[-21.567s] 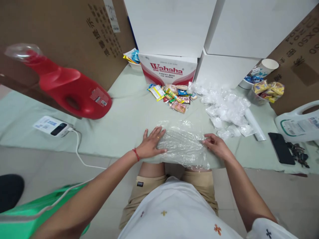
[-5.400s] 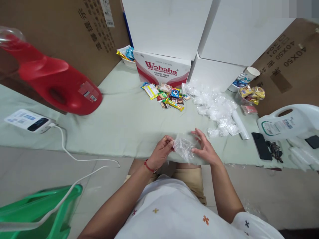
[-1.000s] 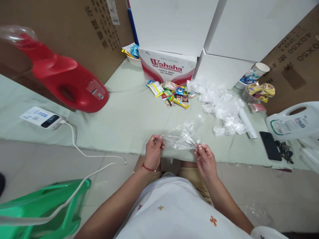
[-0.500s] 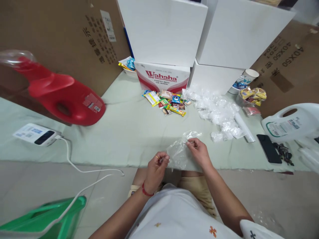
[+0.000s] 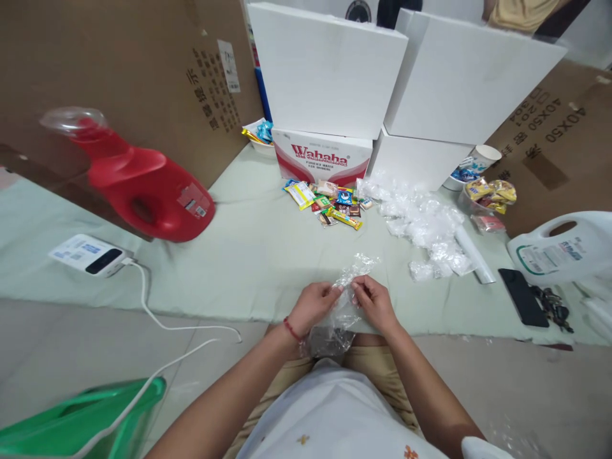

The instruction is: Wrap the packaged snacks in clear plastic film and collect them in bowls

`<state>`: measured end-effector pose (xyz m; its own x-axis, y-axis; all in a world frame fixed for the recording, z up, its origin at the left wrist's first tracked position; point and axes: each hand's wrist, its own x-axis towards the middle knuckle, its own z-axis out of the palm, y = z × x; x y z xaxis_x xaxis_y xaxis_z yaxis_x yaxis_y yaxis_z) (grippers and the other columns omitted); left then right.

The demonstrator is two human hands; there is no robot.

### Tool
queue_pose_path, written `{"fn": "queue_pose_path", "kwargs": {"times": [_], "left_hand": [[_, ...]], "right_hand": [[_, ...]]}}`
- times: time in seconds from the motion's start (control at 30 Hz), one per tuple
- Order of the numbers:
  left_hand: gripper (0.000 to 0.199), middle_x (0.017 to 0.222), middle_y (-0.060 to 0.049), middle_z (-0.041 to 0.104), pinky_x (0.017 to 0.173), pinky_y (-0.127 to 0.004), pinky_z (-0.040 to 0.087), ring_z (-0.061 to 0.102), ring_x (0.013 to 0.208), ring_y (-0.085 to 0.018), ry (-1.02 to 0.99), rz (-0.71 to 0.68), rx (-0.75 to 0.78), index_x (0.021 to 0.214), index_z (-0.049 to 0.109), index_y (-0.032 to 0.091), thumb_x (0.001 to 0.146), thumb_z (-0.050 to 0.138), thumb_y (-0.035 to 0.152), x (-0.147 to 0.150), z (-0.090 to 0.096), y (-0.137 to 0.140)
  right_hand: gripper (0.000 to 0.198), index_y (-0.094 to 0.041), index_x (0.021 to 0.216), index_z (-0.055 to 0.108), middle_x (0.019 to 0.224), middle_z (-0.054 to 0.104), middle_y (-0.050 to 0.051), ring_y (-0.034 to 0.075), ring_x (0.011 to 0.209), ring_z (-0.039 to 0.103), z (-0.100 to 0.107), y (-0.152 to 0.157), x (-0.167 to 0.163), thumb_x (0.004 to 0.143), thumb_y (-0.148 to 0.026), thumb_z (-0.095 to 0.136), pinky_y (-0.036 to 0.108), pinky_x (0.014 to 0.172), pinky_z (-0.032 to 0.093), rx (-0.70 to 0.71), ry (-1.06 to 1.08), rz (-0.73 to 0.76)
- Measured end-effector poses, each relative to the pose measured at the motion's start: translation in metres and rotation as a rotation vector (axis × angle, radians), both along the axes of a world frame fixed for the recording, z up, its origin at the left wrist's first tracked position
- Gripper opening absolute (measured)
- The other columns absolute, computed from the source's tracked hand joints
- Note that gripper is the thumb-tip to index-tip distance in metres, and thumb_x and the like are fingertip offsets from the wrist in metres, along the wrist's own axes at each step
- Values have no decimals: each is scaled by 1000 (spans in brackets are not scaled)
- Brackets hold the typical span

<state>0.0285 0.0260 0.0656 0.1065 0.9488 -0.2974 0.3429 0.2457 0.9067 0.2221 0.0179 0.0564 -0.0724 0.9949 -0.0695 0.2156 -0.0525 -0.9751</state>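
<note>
A crinkled clear plastic bag (image 5: 342, 312) hangs between my two hands at the table's front edge, its lower part dropping over my lap. My left hand (image 5: 315, 305) pinches it from the left, fingers closed. From the right, my right hand (image 5: 373, 299) grips it with thumb and forefinger, close to the left one. Beyond my hands lies a small pile of wrapped snacks (image 5: 335, 203). Right of that pile spreads a heap of clear plastic bags (image 5: 421, 223), with a white roll (image 5: 473, 255) beside it.
White boxes (image 5: 329, 76) stand stacked at the back, above a Wahaha carton (image 5: 322, 156). A red jug (image 5: 153, 191) and a white device with a cable (image 5: 90, 255) are on the left. A white jug (image 5: 564, 245), a phone (image 5: 523, 298) and keys (image 5: 552, 307) lie right.
My hands have come closer together, and the bag between them is bunched narrower, hanging lower over my lap. The view has tilted up slightly.
</note>
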Motion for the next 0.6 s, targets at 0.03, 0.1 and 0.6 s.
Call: {"fn": "queue_pose_path", "kwargs": {"times": [0.03,0.1,0.6], "left_hand": [[50,53,1,53,56,-28,36,50,56,-17,-14,-42,5,61,60,21,85,59,65,6,-5,2],[53,50,4,43,55,-27,29,41,53,-14,-20,7,73,60,57,21,89,52,64,10,-13,2],[49,57,3,44,60,-29,31,41,60,-16,127,424,212,65,49,23,98,42,59,-31,-19,-5]], "right_hand": [[29,-24,89,67,62,60,-3,16,56,55,-1,0,3,94,-53,63,29,59,43,22,-32,-23],[30,-24,90,64,59,57,-4,16,56,53,-4,-1,10,97,-53,58,28,59,43,58,-102,-103],[40,-24,84,62,53,52,-4,19,52,50,-20,-24,84,91,-63,56,31,55,42,-89,-284,-375]]}}
